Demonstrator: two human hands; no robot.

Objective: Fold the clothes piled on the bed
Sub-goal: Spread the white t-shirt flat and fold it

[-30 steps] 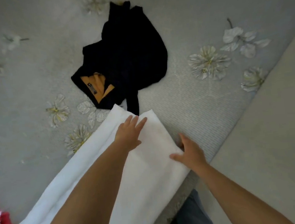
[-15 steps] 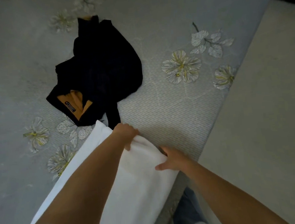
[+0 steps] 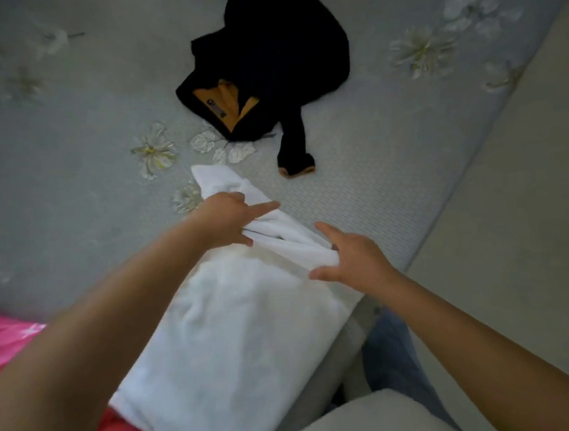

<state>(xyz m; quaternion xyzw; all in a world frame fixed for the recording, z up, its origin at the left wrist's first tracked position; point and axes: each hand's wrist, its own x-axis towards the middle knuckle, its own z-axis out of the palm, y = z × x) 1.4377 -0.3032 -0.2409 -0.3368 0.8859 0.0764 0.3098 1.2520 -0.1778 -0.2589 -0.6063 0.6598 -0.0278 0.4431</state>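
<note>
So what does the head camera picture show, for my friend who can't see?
Two hands, left hand and right hand, grip the far end of a white cloth on a grey flowered bed. A crumpled black garment lies beyond.

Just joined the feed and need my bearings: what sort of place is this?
Most likely a bedroom. A bed with a grey flowered cover fills the view, clothes lie on it, a black top and a pink garment, and both hands grip a white cloth.
</note>
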